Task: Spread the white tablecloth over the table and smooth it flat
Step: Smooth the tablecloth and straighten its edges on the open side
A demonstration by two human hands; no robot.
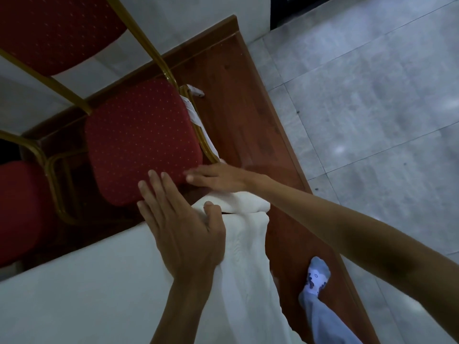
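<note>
1. The cloth [87,281] covers the table across the lower left of the frame, and its corner hangs in folds at lower centre, bunched at the top near the middle.
2. The left hand [183,224] lies palm down at the table's corner in the centre, fingers straight and slightly spread, thumb pressed onto the bunched cloth.
3. The right hand [218,176] reaches in from the lower right with the arm extended, fingers flat and close together, just above the bunch beside the chair [141,140].
4. A socked foot [316,275] stands on the wooden platform [248,108] at lower right.
</note>
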